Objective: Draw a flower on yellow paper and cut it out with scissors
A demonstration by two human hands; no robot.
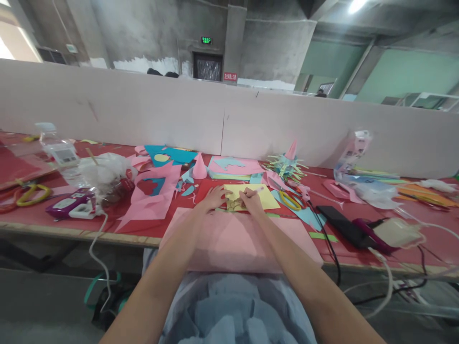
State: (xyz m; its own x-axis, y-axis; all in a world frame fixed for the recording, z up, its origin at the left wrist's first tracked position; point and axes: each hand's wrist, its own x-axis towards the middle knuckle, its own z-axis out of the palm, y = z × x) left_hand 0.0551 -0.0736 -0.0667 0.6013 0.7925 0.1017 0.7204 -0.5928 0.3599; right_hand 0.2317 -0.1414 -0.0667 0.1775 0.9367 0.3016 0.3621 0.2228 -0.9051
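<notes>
On the red table lies a sheet of yellow paper (269, 202), with cut or drawn curved shapes near its lower left that are too small to make out. My left hand (213, 198) rests on the paper's left edge, fingers stretched out. My right hand (252, 201) grips a pale pen (258, 190), its tip hidden by the fingers, over the middle of the yellow sheet. A large pink sheet (233, 239) lies under my forearms and overhangs the table's front edge. Yellow-handled scissors (291, 201) lie right of the yellow paper.
A pink cone (200, 168) stands behind my left hand; a fringed cone (289, 160) stands farther right. Cut pink paper (154, 203) and a plastic bottle (59, 148) are at left. A black phone (340, 224) and cables lie right. A white partition (172, 119) closes the back.
</notes>
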